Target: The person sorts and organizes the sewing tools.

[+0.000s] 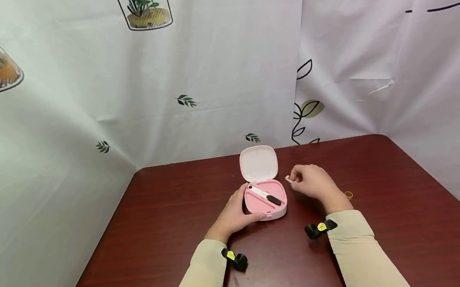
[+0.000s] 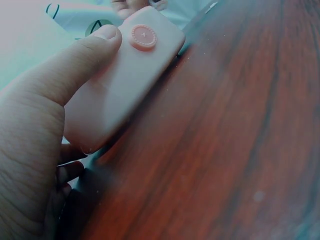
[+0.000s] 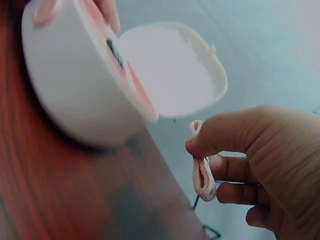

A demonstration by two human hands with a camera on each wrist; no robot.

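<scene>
A small pink box [image 1: 267, 214] stands on the table with its white lid [image 1: 259, 163] raised at the back. My left hand [image 1: 235, 213] grips its left side, thumb on the front wall near a round pink clasp [image 2: 143, 37]. Inside, a slim white tool with a black end [image 1: 264, 194] lies slantwise on a pink inner tray [image 1: 256, 204]. Just right of the box, my right hand [image 1: 314, 184] pinches a small folded strip, apparently a measuring tape [image 3: 202, 172], between thumb and fingers. The tape is held apart from the box in the right wrist view.
A thin yellow ring [image 1: 349, 194] lies on the dark red wooden table [image 1: 161, 247], beside my right wrist. White cloth [image 1: 220, 68] printed with plants hangs behind the table's far edge and along its sides.
</scene>
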